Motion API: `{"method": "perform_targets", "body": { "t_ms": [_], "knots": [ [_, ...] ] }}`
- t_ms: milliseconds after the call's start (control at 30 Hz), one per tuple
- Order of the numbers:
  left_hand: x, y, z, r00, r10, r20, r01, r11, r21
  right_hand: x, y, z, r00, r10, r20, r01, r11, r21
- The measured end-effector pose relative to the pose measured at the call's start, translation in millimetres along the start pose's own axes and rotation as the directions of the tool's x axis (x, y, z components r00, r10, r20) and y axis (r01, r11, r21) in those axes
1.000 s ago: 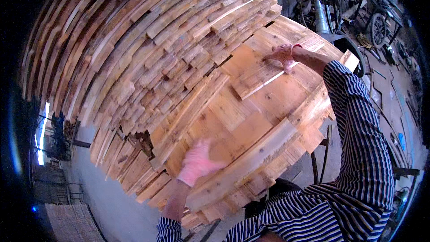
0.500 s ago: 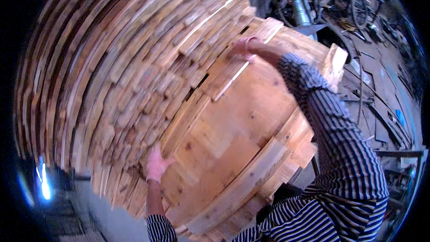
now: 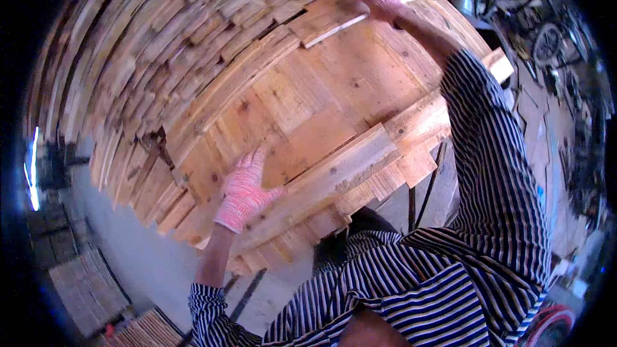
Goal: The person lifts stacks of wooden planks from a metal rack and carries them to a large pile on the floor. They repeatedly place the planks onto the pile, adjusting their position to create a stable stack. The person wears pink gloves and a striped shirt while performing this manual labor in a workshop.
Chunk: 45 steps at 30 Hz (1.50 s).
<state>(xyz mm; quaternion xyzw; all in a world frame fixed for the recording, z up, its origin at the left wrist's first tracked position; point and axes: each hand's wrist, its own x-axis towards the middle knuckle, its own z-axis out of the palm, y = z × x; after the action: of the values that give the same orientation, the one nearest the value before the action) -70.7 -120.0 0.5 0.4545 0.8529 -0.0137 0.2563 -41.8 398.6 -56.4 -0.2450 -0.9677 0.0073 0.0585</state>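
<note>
And there, holding the pink-gloved left hand [image 3: 243, 193] spread over the board surface [image 3: 315, 138] by its near-left corner, and the right hand [image 3: 380, 2] splayed over a white-edged plank [image 3: 328, 22] along its far edge!

Cool, middling indoor light overall; the wooden panel [image 3: 321, 135] at centre takes a warm glow, with thin, soft shadows; a white strip of glare [image 3: 33, 173] burns out at the left edge; the clutter [image 3: 569, 90] on the far right sinks into dimness; the stacked boards [image 3: 160, 45] look smeared, the left hand [image 3: 243, 193] crisper; straight edges bow outward and the corners fall to black
</note>
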Motion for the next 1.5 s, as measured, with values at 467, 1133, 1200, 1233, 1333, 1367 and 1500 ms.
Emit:
{"method": "perform_targets", "body": {
  "t_ms": [467,1133,1200,1233,1333,1367,1500],
  "knots": [
    [-22,-39,23,0.982,-0.080,-0.173,0.052,0.985,-0.162,-216,-168,-106,0.820,-0.556,-0.133,0.559,0.732,0.389],
    [-27,9,-84,0.316,-0.047,-0.948,-0.411,0.894,-0.181,-246,-147,-126,0.838,-0.544,-0.038,0.545,0.836,0.065],
    [-50,-37,-56,-0.050,-0.121,-0.991,-0.401,0.911,-0.091,-265,-110,-117,0.956,-0.279,0.093,0.246,0.931,0.269],
    [-67,-66,-40,-0.181,-0.161,-0.970,-0.354,0.931,-0.089,-270,-99,-118,0.978,-0.117,0.175,0.035,0.911,0.412],
    [-132,-161,35,0.036,-0.694,-0.719,-0.291,0.681,-0.672,-293,-117,-130,0.958,0.158,0.238,-0.285,0.533,0.797],
    [-152,-191,71,0.004,-0.790,-0.614,-0.215,0.599,-0.772,-285,-82,-108,0.978,0.163,0.129,-0.203,0.617,0.760],
    [-218,-292,249,-0.059,-0.984,-0.169,0.189,0.156,-0.969,-259,22,-31,0.990,0.116,0.075,-0.117,0.993,0.021]
  ]
}}
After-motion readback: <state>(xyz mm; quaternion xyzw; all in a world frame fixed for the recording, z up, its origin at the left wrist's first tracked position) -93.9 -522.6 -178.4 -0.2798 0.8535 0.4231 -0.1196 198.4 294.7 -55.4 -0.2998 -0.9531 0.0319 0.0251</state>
